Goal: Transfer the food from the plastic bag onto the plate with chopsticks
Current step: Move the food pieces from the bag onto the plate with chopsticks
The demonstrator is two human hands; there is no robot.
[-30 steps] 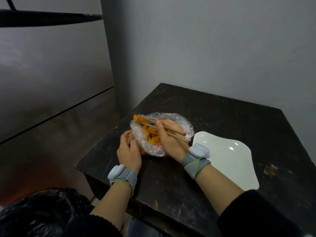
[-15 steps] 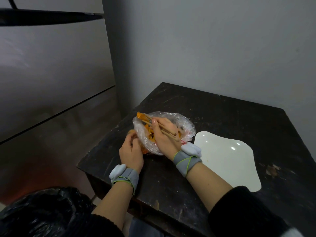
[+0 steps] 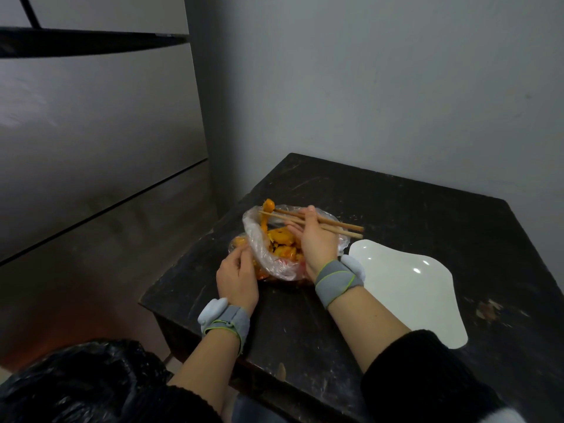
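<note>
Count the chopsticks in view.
2. Both chopsticks are held in the right hand, side by side across the bag, tips at an orange food piece.

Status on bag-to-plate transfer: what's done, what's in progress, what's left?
Done: nothing; the plate holds no food.
In hand: the right hand holds the chopsticks, whose tips pinch an orange piece at the bag's far rim. The left hand pinches the bag's near edge.
Left: carry that piece to the plate, then the rest of the food in the bag.
</note>
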